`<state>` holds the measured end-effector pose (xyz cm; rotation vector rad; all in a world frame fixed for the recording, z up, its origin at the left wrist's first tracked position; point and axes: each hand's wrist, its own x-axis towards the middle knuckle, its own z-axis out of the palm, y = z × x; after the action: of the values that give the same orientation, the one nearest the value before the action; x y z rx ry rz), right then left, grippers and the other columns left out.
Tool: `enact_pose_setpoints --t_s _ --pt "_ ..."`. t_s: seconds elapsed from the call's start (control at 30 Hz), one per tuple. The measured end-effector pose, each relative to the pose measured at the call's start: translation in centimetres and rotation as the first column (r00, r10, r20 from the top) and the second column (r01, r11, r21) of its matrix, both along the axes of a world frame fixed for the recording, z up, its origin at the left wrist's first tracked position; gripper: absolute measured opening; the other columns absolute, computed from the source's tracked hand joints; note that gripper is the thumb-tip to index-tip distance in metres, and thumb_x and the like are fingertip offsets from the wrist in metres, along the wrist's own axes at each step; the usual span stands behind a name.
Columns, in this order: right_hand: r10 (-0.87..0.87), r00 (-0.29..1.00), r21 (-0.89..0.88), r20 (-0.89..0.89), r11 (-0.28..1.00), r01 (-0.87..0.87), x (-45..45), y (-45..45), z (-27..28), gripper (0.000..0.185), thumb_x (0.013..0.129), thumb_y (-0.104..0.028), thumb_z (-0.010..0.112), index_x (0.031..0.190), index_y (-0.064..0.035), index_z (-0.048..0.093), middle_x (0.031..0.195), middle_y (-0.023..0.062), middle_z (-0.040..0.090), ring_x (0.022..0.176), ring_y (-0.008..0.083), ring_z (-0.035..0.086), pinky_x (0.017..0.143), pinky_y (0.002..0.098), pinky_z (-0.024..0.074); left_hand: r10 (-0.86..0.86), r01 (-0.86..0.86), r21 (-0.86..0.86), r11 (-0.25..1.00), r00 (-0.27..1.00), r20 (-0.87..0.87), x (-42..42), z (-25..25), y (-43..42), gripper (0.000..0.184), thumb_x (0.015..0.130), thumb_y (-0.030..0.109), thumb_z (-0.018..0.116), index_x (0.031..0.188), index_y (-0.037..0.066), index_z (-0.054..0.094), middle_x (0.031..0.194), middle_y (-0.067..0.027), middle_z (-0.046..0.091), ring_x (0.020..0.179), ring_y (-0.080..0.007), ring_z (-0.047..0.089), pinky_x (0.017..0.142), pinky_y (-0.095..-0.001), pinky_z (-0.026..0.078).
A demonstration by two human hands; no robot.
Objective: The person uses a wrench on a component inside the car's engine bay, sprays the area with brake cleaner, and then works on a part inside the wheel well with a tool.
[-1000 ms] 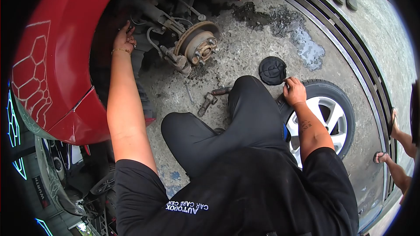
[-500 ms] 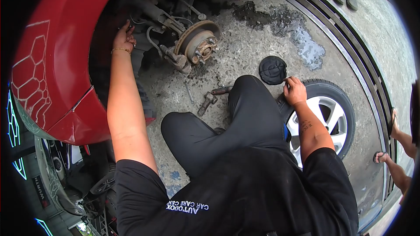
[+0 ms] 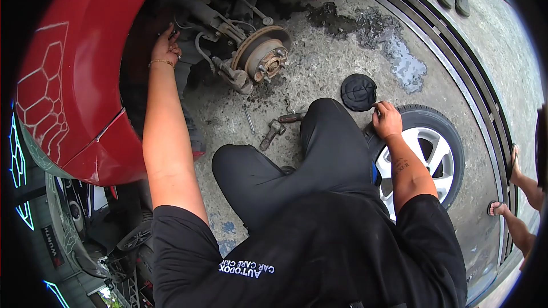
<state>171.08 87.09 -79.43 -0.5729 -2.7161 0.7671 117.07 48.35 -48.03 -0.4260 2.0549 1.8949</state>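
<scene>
My left hand (image 3: 166, 49) is raised inside the wheel arch of the red car (image 3: 94, 74), its fingers curled in a pinch. Something small and dark shows at the fingertips, too small to name. Right of it are the suspension strut (image 3: 200, 14), a brake hose (image 3: 201, 48), the brake caliper (image 3: 234, 77) and the bare brake disc with its hub (image 3: 265, 60). My right hand (image 3: 387, 120) rests at the edge of a wheel (image 3: 436, 122) lying flat, fingers curled. What they hold, if anything, is hidden. A round black cloth pouch (image 3: 358, 92) lies just beyond its fingertips.
A hammer (image 3: 272, 134), a wrench (image 3: 249, 120) and a dark-handled tool (image 3: 291, 117) lie on the concrete before my knees. Metal rails (image 3: 456, 40) curve along the right, with slippers (image 3: 454, 0) beyond. Another person's feet (image 3: 498, 208) are at the right edge.
The view has shifted slightly, moving the scene a little to the right. My left hand stays in the wheel arch, its fingers turned slightly; my right hand stays at the wheel.
</scene>
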Motion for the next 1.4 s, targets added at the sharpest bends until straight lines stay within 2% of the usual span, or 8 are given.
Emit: enact_pose_setpoints --t_s 0.43,0.73,1.03,1.1,1.13,1.2,1.4 --pt "0.001 1.000 -0.007 0.009 1.000 -0.001 0.08 -0.02 0.24 0.017 0.086 -0.012 0.066 0.102 -0.0099 0.074 0.098 0.0092 0.069 0.100 0.0322 0.067 0.088 0.0433 0.0556 0.012 -0.012 -0.008 1.000 1.000 0.003 0.29 0.15 0.29 0.023 0.092 0.037 0.082 0.104 0.026 0.065 0.095 0.0036 0.070 0.044 -0.0059 0.030 0.046 -0.0238 0.027" --pt "0.006 1.000 -0.017 0.005 1.000 -0.006 0.08 0.06 -0.05 0.018 0.084 -0.011 0.067 0.101 -0.0101 0.073 0.097 0.0090 0.068 0.099 0.0317 0.067 0.087 0.0438 0.0557 -0.008 0.008 -0.022 1.000 1.000 -0.001 -0.07 0.09 -0.10 0.024 0.092 0.037 0.082 0.109 0.028 0.067 0.100 0.0040 0.068 0.044 -0.0053 0.029 0.047 -0.0232 0.027" --pt "0.000 1.000 -0.002 0.017 1.000 0.000 0.09 0.06 -0.02 0.019 0.084 -0.012 0.067 0.102 -0.0102 0.073 0.097 0.0092 0.068 0.100 0.0317 0.067 0.089 0.0431 0.0559 -0.010 0.010 -0.057 0.998 1.000 -0.009 0.54 0.27 0.40 0.029 0.092 0.041 0.081 0.107 0.024 0.064 0.098 0.0032 0.069 0.044 -0.0065 0.030 0.047 -0.0244 0.027" --pt "-0.002 1.000 -0.008 0.022 1.000 0.002 0.11 0.07 -0.02 0.019 0.084 -0.012 0.067 0.102 -0.0102 0.073 0.098 0.0093 0.069 0.100 0.0317 0.067 0.089 0.0433 0.0558 0.000 -0.001 -0.096 0.995 1.000 -0.006 0.39 0.23 0.40 0.029 0.096 0.040 0.076 0.119 0.028 0.065 0.106 0.0011 0.072 0.043 -0.0062 0.030 0.047 -0.0241 0.029" --pt "-0.002 1.000 -0.013 0.028 1.000 0.003 0.12 0.04 -0.02 0.020 0.084 -0.012 0.067 0.103 -0.0103 0.074 0.098 0.0094 0.069 0.101 0.0316 0.067 0.090 0.0434 0.0557 0.001 -0.001 -0.097 0.995 1.000 -0.006 0.36 0.23 0.31 0.029 0.096 0.040 0.076 0.119 0.028 0.065 0.106 0.0011 0.072 0.043 -0.0062 0.030 0.047 -0.0241 0.029" --pt "-0.001 1.000 -0.008 0.029 1.000 0.001 0.13 0.05 -0.03 0.020 0.084 -0.012 0.067 0.103 -0.0103 0.074 0.099 0.0093 0.069 0.101 0.0316 0.067 0.090 0.0434 0.0557 -0.031 0.031 -0.065 0.997 1.000 0.000 0.29 0.24 0.19 0.035 0.092 0.042 0.081 0.113 0.022 0.061 0.101 0.0012 0.071 0.043 -0.0071 0.030 0.046 -0.0246 0.027" --pt "-0.002 1.000 0.004 0.030 1.000 0.002 0.16 0.02 -0.02 0.019 0.084 -0.012 0.067 0.103 -0.0102 0.074 0.099 0.0092 0.069 0.101 0.0315 0.067 0.090 0.0433 0.0556 -0.025 0.026 -0.054 0.998 1.000 0.010 -0.01 0.10 0.04 0.036 0.093 0.042 0.080 0.116 0.022 0.061 0.108 -0.0001 0.073 0.044 -0.0068 0.030 0.046 -0.0244 0.028"
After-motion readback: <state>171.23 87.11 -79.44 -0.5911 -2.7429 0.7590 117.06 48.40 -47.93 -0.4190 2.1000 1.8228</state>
